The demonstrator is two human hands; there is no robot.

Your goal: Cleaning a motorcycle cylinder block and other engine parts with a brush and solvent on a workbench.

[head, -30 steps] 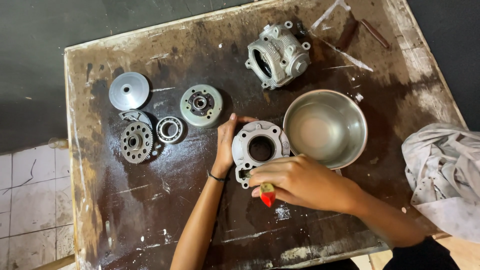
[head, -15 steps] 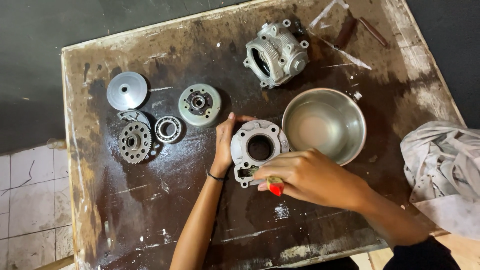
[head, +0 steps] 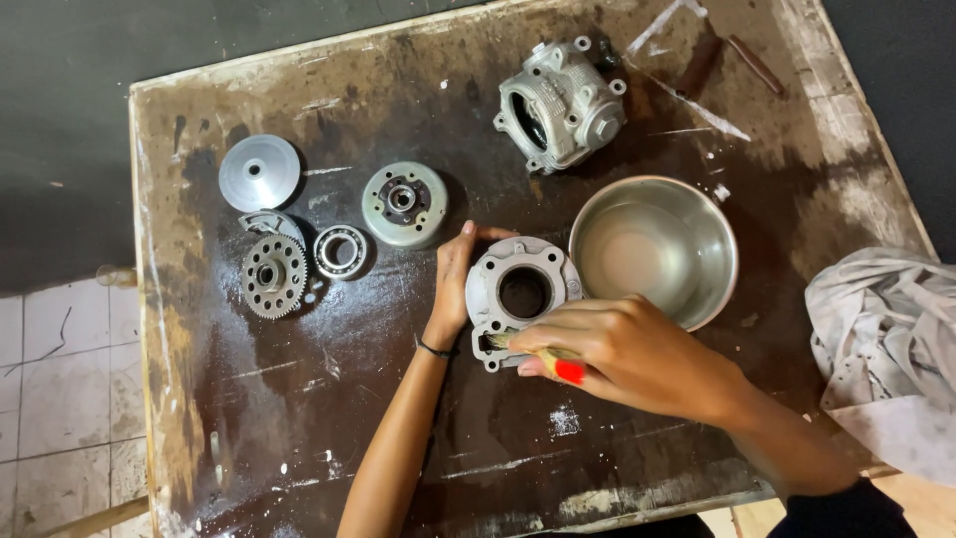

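Moved: right hand (head: 637,354) and red-handled brush (head: 543,354) shifted slightly up and left along lower edge of cylinder block (head: 523,294) since a second ago; left hand (head: 453,289) unchanged.
Right hand: fingers curled shut around brush, bristle tip laid on block's lower flange; most of handle hidden under fingers, only red end and a pale stretch showing.
Left hand: flat against block's left side, fingers loosely extended, thumb at top rim; fingertips partly hidden behind block, so grasp hard to judge; dark band at wrist.
Cylinder block: lying flat, bore facing up, centre of worn wooden table (head: 329,418), just beside steel bowl (head: 652,249).
Cylinder head: (head: 563,105) tilted on its side, far right of table.
Left cluster: flywheel rotor (head: 403,204), ball bearing (head: 341,251), toothed gear (head: 271,276), smooth pulley disc (head: 259,172); small piece behind gear too obscured to name.
Right edge: crumpled grey rag (head: 881,349), cut off by frame.
Forearms: both cropped at bottom edge.
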